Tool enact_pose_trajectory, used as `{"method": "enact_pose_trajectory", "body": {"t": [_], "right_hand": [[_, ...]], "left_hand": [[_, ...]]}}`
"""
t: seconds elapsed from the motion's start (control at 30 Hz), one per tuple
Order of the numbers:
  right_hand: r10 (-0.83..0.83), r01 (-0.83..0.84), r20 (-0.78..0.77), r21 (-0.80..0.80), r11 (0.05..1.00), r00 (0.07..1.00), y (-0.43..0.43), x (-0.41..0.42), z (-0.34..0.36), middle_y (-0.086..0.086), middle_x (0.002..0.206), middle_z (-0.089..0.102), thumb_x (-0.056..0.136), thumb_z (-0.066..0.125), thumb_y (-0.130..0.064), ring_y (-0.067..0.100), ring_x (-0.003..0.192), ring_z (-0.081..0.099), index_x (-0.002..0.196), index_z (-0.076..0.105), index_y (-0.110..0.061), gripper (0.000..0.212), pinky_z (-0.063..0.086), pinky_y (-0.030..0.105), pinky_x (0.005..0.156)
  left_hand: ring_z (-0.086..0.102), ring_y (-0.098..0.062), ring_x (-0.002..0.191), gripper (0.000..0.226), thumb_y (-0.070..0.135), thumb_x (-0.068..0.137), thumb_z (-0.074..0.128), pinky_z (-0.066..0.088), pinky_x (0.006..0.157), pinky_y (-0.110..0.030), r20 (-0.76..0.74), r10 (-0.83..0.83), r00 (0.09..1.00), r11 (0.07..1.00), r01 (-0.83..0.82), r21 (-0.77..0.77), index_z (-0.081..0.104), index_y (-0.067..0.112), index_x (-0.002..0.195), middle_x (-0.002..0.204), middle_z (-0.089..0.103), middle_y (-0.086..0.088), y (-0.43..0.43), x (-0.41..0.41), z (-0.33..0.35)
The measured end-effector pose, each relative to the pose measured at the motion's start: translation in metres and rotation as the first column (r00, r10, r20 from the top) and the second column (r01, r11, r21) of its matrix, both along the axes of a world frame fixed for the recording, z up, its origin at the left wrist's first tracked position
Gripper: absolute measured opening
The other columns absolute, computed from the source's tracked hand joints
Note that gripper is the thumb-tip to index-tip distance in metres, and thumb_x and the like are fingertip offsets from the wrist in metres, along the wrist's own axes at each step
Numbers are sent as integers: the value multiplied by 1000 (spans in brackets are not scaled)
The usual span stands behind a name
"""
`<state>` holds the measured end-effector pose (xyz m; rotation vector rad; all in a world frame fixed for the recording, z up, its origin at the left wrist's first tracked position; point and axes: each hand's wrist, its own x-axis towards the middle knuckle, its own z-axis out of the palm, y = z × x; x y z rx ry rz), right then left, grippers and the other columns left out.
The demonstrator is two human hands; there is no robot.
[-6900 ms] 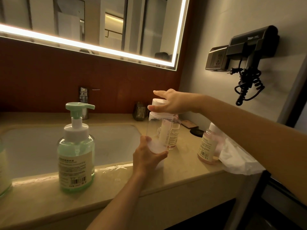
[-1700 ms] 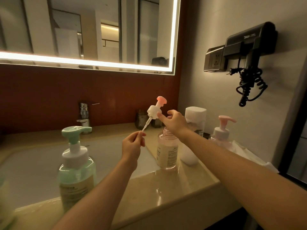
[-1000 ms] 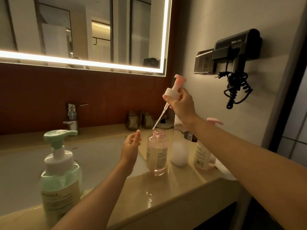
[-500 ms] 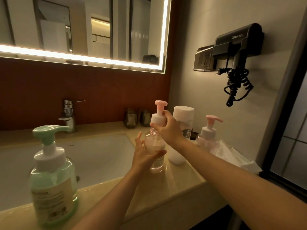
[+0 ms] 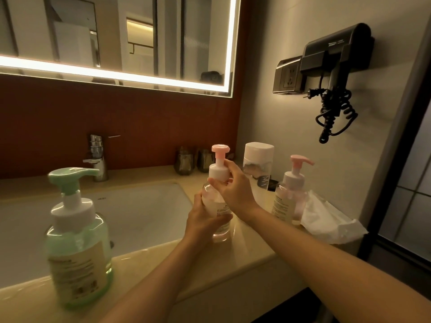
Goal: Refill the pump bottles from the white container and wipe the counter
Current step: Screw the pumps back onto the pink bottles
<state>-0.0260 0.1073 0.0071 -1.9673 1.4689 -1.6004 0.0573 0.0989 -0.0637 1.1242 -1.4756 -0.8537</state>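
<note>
Pink bottle [image 5: 220, 230] stands upright on the desk [image 5: 247, 250], near the front edge, just right of the sink [image 5: 140, 215]. Pale liquid inside.

Left hand [image 5: 203, 220] holds the bottle body, fingers [image 5: 221, 217] curled round its lower half. Right hand [image 5: 235, 191] is at the top, fingers [image 5: 227, 165] curled round the white collar of the pump [image 5: 219, 157]. The pump sits on the bottle neck, pink head up. Screwed tight or not: cannot tell.

White container [image 5: 257, 157] is just behind the right hand, cap on, lower part partly hidden.

Second pink bottle [image 5: 289, 199] is further right, pump on, touching a crumpled white cloth [image 5: 326, 220] at the desk's right end.

Green bottle [image 5: 77, 248] is nearest the camera, at left on the front rim, well apart from the others.

Tap [image 5: 96, 157] is behind the sink. Two dark glasses [image 5: 190, 159] stand by the back wall. Hair dryer [image 5: 335, 52] hangs on the right wall, coiled cord below.
</note>
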Motion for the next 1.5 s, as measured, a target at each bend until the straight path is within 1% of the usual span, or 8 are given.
{"method": "enact_pose_trajectory", "body": {"t": [0.27,0.47,0.7,0.9,1.0,1.13,1.3,1.5], "right_hand": [[22,-21,65,-14,1000,998,20,7,-12,8,126,55,82,68,-22,16,107,54,130,44,-11,55,46,29,94],[26,-27,97,12,1000,995,19,6,-12,5,123,52,77,72,-30,14,102,52,126,37,-14,62,42,12,75],[152,-153,29,316,936,988,5,3,19,5,129,48,82,64,-41,21,117,48,137,34,-14,68,40,29,86],[31,-26,-23,184,983,999,8,9,2,3,119,57,86,54,-45,16,100,56,132,42,-10,59,41,21,79],[-58,72,-125,110,991,990,6,9,-5,3,131,53,85,51,-52,21,114,55,142,30,-11,73,45,25,87],[-14,20,-98,57,998,995,-1,8,5,6,151,25,78,64,-48,27,133,35,140,28,-16,79,40,39,101],[40,-27,-76,167,986,996,5,6,1,6,128,53,85,57,-44,23,114,54,137,34,-12,65,42,22,83],[-6,17,-114,97,995,993,8,7,-2,6,145,38,76,58,-57,26,125,46,143,26,-19,83,46,40,99]], "left_hand": [[58,-23,105,77,24,67,80,52,89,-41,38,36,999,997,-33,-72,35,16,129,120,55,-5,19,8,-2],[58,-21,102,77,25,64,82,54,85,-40,37,30,999,996,-26,-81,36,18,126,115,56,-3,19,10,-5],[55,-19,104,78,24,64,82,52,86,-35,41,24,999,997,-21,-74,36,21,127,118,54,0,14,12,-8],[58,-21,100,75,26,64,83,54,84,-39,44,27,999,996,-23,-84,37,22,123,112,57,1,12,11,-11],[58,-20,99,76,26,64,82,54,82,-35,46,33,998,995,-28,-94,37,21,124,111,56,1,11,10,-11],[57,-20,101,74,25,65,82,54,84,-38,39,18,999,996,-14,-89,37,21,124,114,56,0,14,11,-10],[56,-18,99,75,27,65,82,52,81,-32,59,33,998,995,-27,-99,36,21,125,113,55,1,12,11,-10],[55,-15,94,77,30,66,81,49,76,-26,71,43,997,994,-36,-104,35,22,126,112,55,3,12,10,-11]]}}
